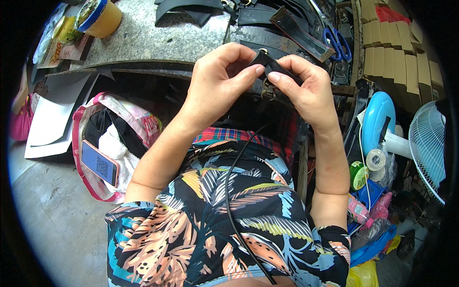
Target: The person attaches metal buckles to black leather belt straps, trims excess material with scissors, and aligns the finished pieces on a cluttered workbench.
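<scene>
Both hands pinch a short black leather strap [270,64] above the near edge of the workbench [158,60]. My left hand [221,71] grips its left end between thumb and fingers. On its right part, my right hand [306,86] closes with the thumb on top. A small metal ring [263,50] shows at the strap's upper edge. Just below the thumbs hangs a brass-coloured metal fitting [268,90]; whether it is joined to the strap is unclear. More black leather straps [189,12] lie beyond on the bench.
Blue-handled scissors [338,44] lie right of a dark angled strip [302,34]. A yellow tub [103,20] stands far left. Below it, a pink-edged bag [79,138] carries a phone [99,162]. At right are stacked cardboard pieces [392,62] and a fan [428,148].
</scene>
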Tool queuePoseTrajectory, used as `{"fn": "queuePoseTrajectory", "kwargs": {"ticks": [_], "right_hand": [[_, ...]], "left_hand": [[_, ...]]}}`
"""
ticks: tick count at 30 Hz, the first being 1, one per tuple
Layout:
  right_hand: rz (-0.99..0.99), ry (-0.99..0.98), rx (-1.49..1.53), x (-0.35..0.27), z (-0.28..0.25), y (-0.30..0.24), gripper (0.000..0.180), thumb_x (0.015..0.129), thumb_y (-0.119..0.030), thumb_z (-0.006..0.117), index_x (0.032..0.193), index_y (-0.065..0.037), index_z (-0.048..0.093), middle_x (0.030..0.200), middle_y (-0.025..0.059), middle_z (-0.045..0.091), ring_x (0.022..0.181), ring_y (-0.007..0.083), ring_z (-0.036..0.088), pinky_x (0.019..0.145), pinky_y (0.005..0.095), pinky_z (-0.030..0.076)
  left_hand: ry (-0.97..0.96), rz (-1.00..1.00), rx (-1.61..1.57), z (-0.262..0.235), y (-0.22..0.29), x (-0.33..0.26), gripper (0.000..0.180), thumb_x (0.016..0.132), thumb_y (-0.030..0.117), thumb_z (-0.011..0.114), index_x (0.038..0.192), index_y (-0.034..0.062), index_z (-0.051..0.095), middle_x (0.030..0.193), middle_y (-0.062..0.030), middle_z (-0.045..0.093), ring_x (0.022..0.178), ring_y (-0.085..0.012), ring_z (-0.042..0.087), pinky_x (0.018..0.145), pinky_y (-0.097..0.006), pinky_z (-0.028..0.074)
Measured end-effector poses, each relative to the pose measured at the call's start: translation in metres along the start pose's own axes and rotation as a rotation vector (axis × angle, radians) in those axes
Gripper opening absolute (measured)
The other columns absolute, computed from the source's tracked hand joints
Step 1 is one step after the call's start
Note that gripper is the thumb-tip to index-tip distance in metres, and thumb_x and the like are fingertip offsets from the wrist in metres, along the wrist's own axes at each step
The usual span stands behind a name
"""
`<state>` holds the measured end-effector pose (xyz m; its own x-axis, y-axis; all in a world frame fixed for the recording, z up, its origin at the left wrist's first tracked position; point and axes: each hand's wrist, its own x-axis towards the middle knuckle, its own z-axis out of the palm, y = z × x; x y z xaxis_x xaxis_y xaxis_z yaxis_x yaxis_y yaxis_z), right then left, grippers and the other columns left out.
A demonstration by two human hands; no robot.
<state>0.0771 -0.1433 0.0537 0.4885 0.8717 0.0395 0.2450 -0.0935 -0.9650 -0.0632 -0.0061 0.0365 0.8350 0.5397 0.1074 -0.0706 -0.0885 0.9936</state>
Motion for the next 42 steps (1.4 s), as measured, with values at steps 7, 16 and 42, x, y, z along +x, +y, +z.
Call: {"fn": "queuePoseTrajectory", "kwargs": {"ticks": [7,16,42], "right_hand": [[0.013,-0.029,-0.299,0.000,-0.004,-0.003,0.010,0.091,-0.002,0.066,0.100,0.002,0.068,0.093,-0.0004,0.067,0.085,0.0070,0.059,0.076,0.0222,0.048],[-0.049,-0.160,-0.018,0.006,-0.013,0.002,0.017,0.095,-0.014,0.068,0.101,0.001,0.070,0.080,-0.0019,0.064,0.075,0.0047,0.055,0.068,0.0228,0.047],[-0.012,-0.108,-0.079,0.004,-0.015,-0.001,0.023,0.089,-0.022,0.078,0.092,0.000,0.072,0.072,-0.0010,0.064,0.069,0.0046,0.055,0.063,0.0242,0.046]], "left_hand": [[-0.111,0.478,0.413,-0.010,0.002,0.001,0.013,0.085,-0.002,0.069,0.098,-0.0030,0.069,0.095,-0.0113,0.066,0.081,-0.0201,0.066,0.071,-0.027,0.052],[-0.294,-0.111,-0.250,-0.015,0.002,0.014,0.019,0.097,0.002,0.063,0.114,-0.0058,0.066,0.097,-0.0096,0.070,0.085,-0.0138,0.070,0.074,-0.029,0.062],[0.083,0.119,-0.069,0.003,-0.003,0.004,0.026,0.106,0.021,0.055,0.122,0.0012,0.058,0.100,-0.0059,0.068,0.076,-0.0098,0.066,0.068,-0.021,0.053]]}}
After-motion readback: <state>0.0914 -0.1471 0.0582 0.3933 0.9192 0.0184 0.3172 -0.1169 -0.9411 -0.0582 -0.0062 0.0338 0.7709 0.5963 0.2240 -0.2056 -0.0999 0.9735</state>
